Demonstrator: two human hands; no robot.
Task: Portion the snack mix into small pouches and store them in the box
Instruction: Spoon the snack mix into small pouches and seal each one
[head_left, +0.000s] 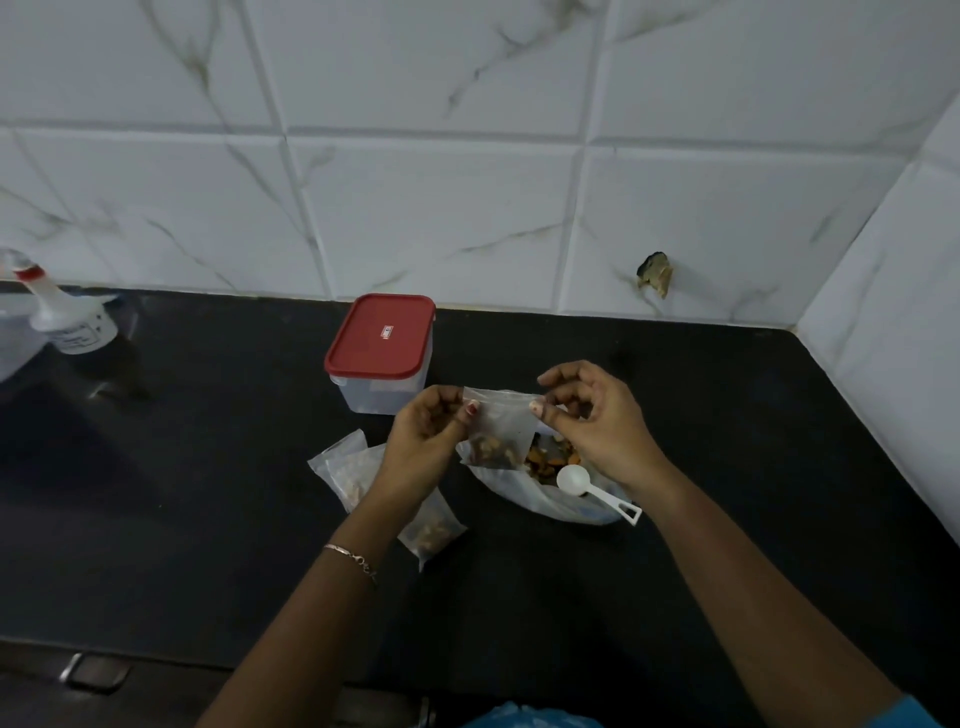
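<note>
A small clear pouch (501, 431) hangs upright, mix in its bottom, its top corners pinched by the left hand (428, 434) and right hand (597, 421). Just behind it lies the open snack mix bag (545, 499) with a white scoop (592, 488) on it. Two filled pouches (348, 467) lie flat to the left. The clear box (382, 353), red lid on, stands behind.

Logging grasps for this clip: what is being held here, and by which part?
A small clear pouch of snack mix. The left hand pinches its top left corner, the right hand its top right corner.
</note>
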